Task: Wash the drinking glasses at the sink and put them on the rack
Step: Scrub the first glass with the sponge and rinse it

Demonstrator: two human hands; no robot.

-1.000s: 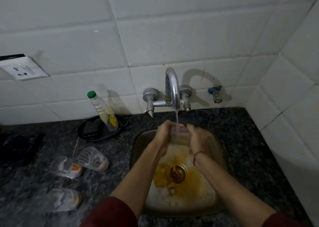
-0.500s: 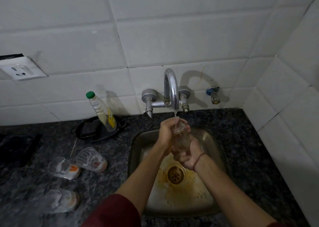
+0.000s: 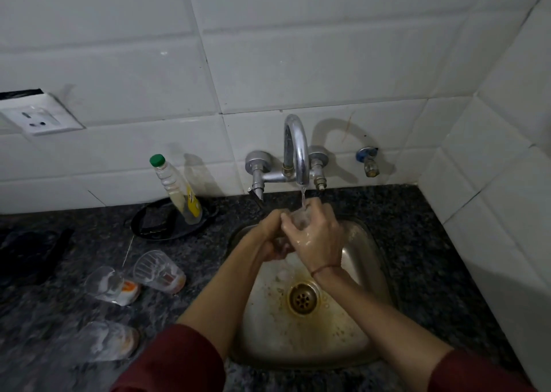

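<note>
1. Step in hand: rinsing. 1 glass (image 3: 298,221) is held under the tap (image 3: 296,150), and a thin stream (image 3: 303,196) falls on its upper end. It is above the back of the sink (image 3: 384,275) and mostly covered by the hands.
2. Grip, right hand (image 3: 317,235): fingers curled round the upper part of the glass, skin wet.
3. Grip, left hand (image 3: 269,236): fingers curled round the lower part, partly tucked under the right fingers. The exact contact is hidden.
4. 3 more lie on their sides on the counter (image 3: 432,257) left of the sink: glass A (image 3: 159,271), glass B (image 3: 111,284) and glass C (image 3: 107,341). All look smeared, with orange at the base. Judged not yet rinsed.
5. Progress: early, with 1 of 4 in hand. The rack is not in view.
6. Next move, judged: turn the glass so water reaches inside, tip it out, then carry it to the rack. That calls for a firm 1-hand hold on wet, slippery glass.
7. Risk: a slip over the steel basin, or a knock against the spout.
</note>
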